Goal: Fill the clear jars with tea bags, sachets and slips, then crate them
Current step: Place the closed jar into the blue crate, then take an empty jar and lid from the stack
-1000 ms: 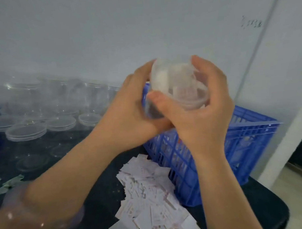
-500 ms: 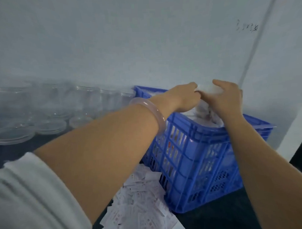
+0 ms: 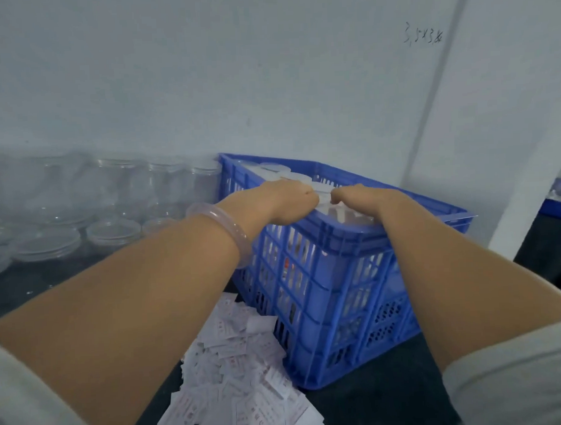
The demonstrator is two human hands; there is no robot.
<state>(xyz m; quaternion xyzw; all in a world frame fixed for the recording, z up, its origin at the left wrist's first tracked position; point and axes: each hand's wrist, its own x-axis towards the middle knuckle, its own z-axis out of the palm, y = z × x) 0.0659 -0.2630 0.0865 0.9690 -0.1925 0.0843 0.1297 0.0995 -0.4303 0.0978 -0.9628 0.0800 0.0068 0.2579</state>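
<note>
A blue slatted crate [image 3: 332,274] stands on the dark table against the wall. Both my hands reach over its near rim. My left hand [image 3: 282,198] and my right hand [image 3: 364,198] grip a clear filled jar [image 3: 324,191] from either side, its lidded top just above rim level inside the crate. Other lidded jars [image 3: 274,168] show behind it in the crate. A pile of white printed slips [image 3: 243,372] lies on the table in front of the crate. My fingertips are hidden behind the rim.
Several empty clear jars [image 3: 125,186] stand along the wall at left, with stacks of clear lids [image 3: 113,231] in front of them. A second blue crate edge [image 3: 558,199] shows at far right. The table edge drops off at lower right.
The jar went from in front of my chest, over the crate rim, and down among the other jars. Both hands have sunk lower with it, and my view has moved closer.
</note>
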